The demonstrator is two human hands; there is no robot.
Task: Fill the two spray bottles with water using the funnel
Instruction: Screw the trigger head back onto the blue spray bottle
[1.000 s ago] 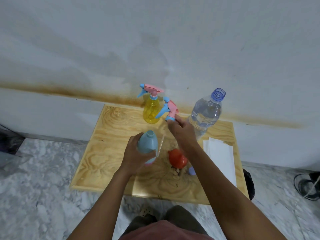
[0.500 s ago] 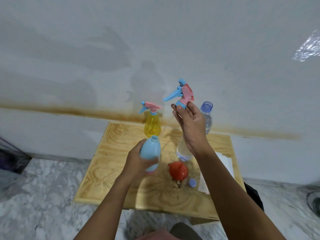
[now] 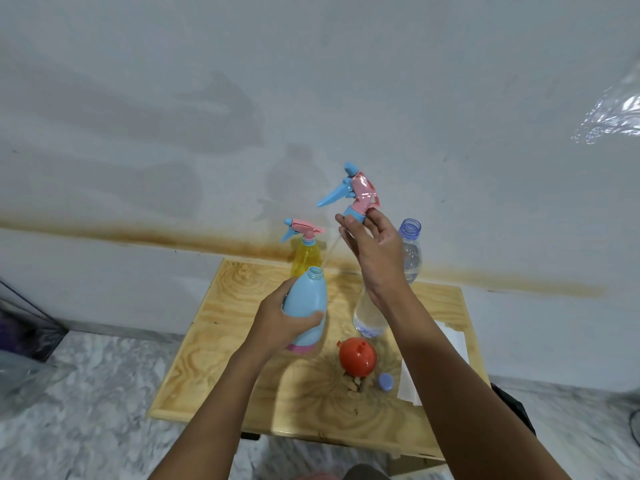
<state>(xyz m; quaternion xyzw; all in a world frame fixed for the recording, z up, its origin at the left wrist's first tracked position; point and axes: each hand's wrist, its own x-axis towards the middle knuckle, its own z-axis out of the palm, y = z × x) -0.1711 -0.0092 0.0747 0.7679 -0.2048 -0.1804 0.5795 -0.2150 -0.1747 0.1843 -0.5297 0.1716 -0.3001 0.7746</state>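
Note:
My left hand (image 3: 282, 323) grips the light blue spray bottle (image 3: 308, 306), which stands open-necked over the wooden table (image 3: 221, 344). My right hand (image 3: 374, 251) holds its pink and blue spray head (image 3: 353, 194) high above the bottle, with the thin dip tube trailing down toward the neck. The yellow spray bottle (image 3: 306, 254) stands capped at the table's back. An orange funnel (image 3: 357, 356) lies on the table to the right of the blue bottle. The clear water bottle (image 3: 408, 251) stands uncapped behind my right forearm.
A small blue bottle cap (image 3: 385, 381) lies beside the funnel. White paper (image 3: 408, 382) rests along the table's right side. A stained white wall rises just behind the table, and marbled floor surrounds it.
My right hand has lifted the spray head out of the blue bottle and raised it well above the neck. My left hand has kept its hold on the bottle.

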